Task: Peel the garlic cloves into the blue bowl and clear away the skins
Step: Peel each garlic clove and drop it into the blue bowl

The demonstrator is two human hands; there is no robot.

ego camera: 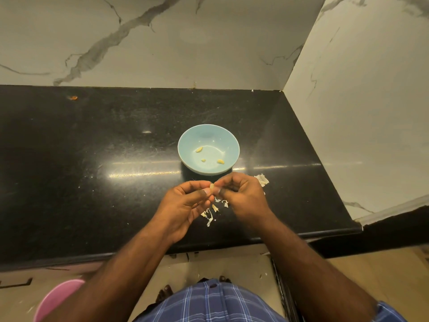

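Observation:
A light blue bowl [228, 140] stands on the black counter [92, 182] and holds three peeled garlic cloves [199, 149]. Just in front of the bowl, my left hand [185, 205] and my right hand [241, 196] meet fingertip to fingertip. Both pinch one small pale garlic clove [211, 186] between them. Loose white skins [212, 212] lie on the counter under my hands. A larger piece of skin [262, 179] lies to the right of my right hand.
Marble walls close the counter at the back and right [348, 112]. The counter's front edge runs below my wrists. A pink round container [55, 298] sits on the floor at lower left. A small orange scrap [73, 97] lies at far left.

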